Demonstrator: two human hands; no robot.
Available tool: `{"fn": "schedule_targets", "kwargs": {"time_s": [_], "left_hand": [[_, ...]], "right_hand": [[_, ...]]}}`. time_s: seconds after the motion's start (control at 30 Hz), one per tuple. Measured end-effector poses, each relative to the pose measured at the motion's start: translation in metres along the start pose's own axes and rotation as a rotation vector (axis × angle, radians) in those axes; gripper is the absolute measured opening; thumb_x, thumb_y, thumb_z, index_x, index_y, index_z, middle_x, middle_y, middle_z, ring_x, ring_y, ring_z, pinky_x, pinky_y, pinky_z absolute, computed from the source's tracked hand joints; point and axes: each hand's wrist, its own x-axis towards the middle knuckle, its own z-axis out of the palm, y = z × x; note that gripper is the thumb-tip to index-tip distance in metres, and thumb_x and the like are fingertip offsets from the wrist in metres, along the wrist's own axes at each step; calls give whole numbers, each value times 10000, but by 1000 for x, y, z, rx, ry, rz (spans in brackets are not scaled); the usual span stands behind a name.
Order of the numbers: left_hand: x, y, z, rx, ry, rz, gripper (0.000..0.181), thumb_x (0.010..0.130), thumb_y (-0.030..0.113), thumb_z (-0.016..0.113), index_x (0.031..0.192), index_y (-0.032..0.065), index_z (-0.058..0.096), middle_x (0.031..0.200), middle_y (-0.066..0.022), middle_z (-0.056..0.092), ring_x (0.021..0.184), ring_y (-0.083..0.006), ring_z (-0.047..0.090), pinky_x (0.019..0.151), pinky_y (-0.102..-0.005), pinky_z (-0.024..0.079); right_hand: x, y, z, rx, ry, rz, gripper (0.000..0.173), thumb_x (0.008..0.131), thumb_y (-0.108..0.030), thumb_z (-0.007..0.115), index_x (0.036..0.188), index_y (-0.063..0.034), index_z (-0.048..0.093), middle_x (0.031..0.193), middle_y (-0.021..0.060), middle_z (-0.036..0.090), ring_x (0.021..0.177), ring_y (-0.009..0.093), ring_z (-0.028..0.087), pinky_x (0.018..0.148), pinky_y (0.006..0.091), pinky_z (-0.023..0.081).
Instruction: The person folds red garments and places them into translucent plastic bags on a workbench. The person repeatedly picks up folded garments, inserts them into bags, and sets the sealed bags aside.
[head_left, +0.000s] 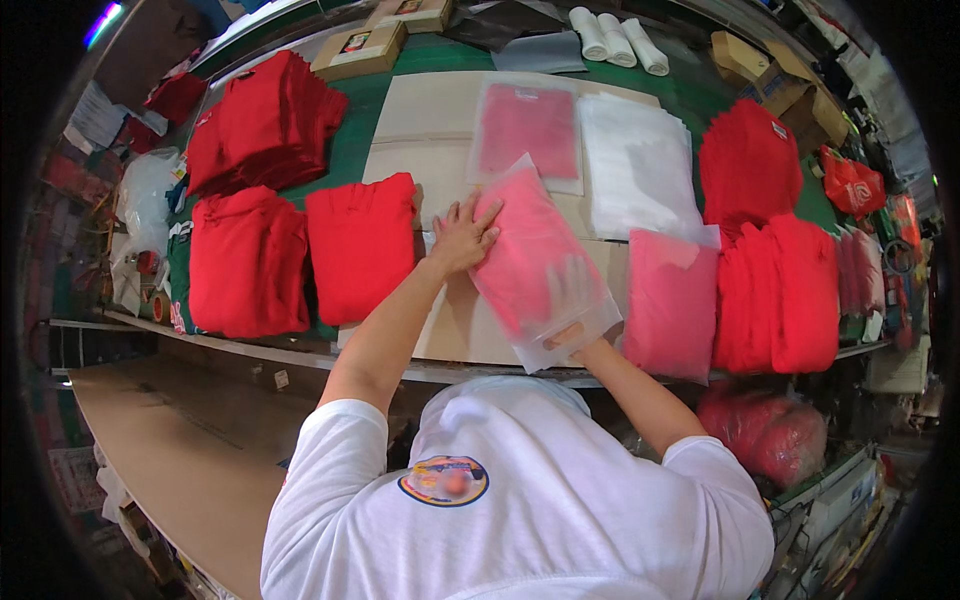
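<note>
A frosted plastic bag (536, 255) with a folded red garment inside is tilted over the cardboard in front of me. My left hand (465, 238) lies with spread fingers on the upper left edge of this bag. My right hand (566, 289) is behind or inside its lower part, showing blurred through the frosted plastic; its exact grip cannot be told. Another bagged red garment (527, 135) lies flat beyond, beside a stack of white frosted bags (637, 165). A third bagged garment (670, 304) rests to the right of my right hand. One folded red garment (361, 247) is left of my left hand.
Piles of red garments stand at left (259, 127) and right (750, 165), with more folded red ones (247, 262) near the table's edge (300, 356). Cardboard sheets (412, 112) cover the middle. Cardboard boxes (360, 51) and white rolls (616, 39) sit at the back.
</note>
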Motion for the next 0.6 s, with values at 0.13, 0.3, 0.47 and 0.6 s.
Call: {"fn": "schedule_targets", "kwargs": {"time_s": [0.13, 0.3, 0.47, 0.6], "left_hand": [[1, 1, 3, -43, -25, 24, 656, 991, 638, 471, 1591, 446, 290, 1695, -119, 148, 1509, -473, 182, 1117, -744, 211], [11, 4, -3, 8, -21, -12, 659, 982, 619, 502, 1586, 428, 320, 1687, -120, 167, 1487, -470, 230, 1092, -754, 230], [-19, 36, 16, 9, 431, -4, 549, 952, 409, 636, 1438, 187, 508, 1489, -193, 409, 1352, -436, 412, 1026, -656, 357], [-126, 68, 31, -277, 413, 259, 404, 847, 244, 719, 1154, 16, 589, 1170, -190, 561, 1100, -395, 547, 891, -525, 427]], "right_hand": [[-4, -9, -12, -27, -149, 48, 1180, 803, -705, 662, 1620, -15, 163, 1607, 385, 164, 1510, 575, 102, 1194, 690, 128], [20, -24, -12, -154, -461, 268, 1219, 786, -724, 664, 1619, 0, 147, 1597, 405, 171, 1511, 581, 90, 1192, 698, 109], [25, -16, -35, -121, -458, 186, 1190, 798, -731, 637, 1611, 6, 176, 1592, 390, 210, 1509, 575, 109, 1180, 718, 111], [23, -18, 4, -185, -137, 244, 1079, 852, -705, 599, 1618, -49, 217, 1609, 356, 219, 1508, 573, 122, 1175, 728, 107]]}}
